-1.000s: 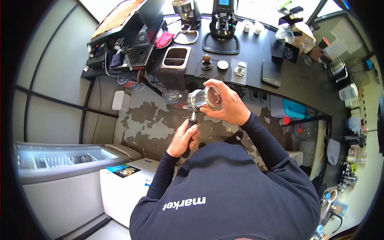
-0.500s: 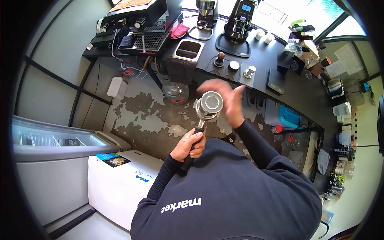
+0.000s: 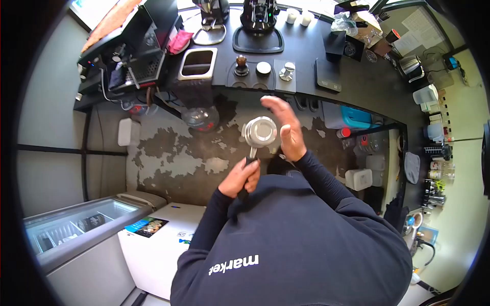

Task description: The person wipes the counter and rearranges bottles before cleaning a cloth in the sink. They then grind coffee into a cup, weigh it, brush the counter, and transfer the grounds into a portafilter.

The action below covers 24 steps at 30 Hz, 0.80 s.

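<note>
My left hand [image 3: 240, 178] is wrapped round the black handle of a portafilter [image 3: 253, 152], held out in front of my body. A round silver metal cup [image 3: 263, 131] sits over the portafilter's head, its flat closed end facing up. The basket beneath it is hidden. Just to the right, my right hand [image 3: 289, 130] is open, fingers stretched and thumb apart, slightly blurred; it holds nothing. Beyond my hands on the counter lie a wooden-topped tamper [image 3: 241, 66], a white-topped round tool [image 3: 263, 68] and a silver tamper [image 3: 287, 72].
The black counter [image 3: 306, 48] carries a knock box bin [image 3: 198, 63], a pink cloth [image 3: 179, 41], two grinders, a black tray [image 3: 258, 42] and a flat scale [image 3: 327, 75]. An espresso machine [image 3: 132, 56] stands left. A white chest freezer [image 3: 153, 255] is at lower left.
My right hand has moved from behind the cup to its right side, still open. The view has turned and shifted, so the counter appears further left. My left hand keeps its grip.
</note>
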Available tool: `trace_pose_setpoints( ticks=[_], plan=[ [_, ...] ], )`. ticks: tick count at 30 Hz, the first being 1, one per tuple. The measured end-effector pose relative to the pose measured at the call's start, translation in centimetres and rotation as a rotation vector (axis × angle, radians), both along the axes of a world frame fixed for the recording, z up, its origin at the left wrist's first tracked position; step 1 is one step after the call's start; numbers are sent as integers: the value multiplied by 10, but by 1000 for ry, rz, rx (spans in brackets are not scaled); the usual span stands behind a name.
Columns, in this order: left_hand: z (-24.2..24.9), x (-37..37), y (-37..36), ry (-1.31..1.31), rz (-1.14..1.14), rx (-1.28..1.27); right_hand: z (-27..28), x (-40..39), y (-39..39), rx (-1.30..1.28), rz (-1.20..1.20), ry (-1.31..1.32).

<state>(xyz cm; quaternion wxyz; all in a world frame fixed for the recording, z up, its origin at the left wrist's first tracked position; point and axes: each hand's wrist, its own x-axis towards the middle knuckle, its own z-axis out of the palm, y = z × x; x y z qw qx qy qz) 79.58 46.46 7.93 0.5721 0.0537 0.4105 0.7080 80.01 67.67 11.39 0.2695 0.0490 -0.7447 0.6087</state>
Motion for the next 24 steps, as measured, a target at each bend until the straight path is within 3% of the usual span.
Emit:
trace_pose_setpoints(
  ticks=[1, 3, 5, 7, 10, 17, 21, 24],
  plan=[
    [-11, -11, 12, -4, -34, 31, 11, -1, 16, 214, -99, 87],
    [-29, -30, 38, 8, 17, -12, 26, -1, 27, 642, -139, -60],
    [-57, -49, 63, -147, 96, 69, -1, -19, 38, 722, -182, -120],
    [-76, -70, 88, -167, 174, 40, -30, -42, 52, 694, -169, -146],
    [-99, -92, 114, 68, 223, -148, -64, -69, 73, 645, -150, -154],
    [-150, -108, 142, -56, 206, -172, -111, -100, 108, 582, -74, -107],
    [-120, -114, 135, 49, 122, -250, -101, -104, 110, 511, -27, -26],
    [-131, -118, 139, -3, 141, -273, -109, -112, 115, 517, 24, -162]
  ],
)
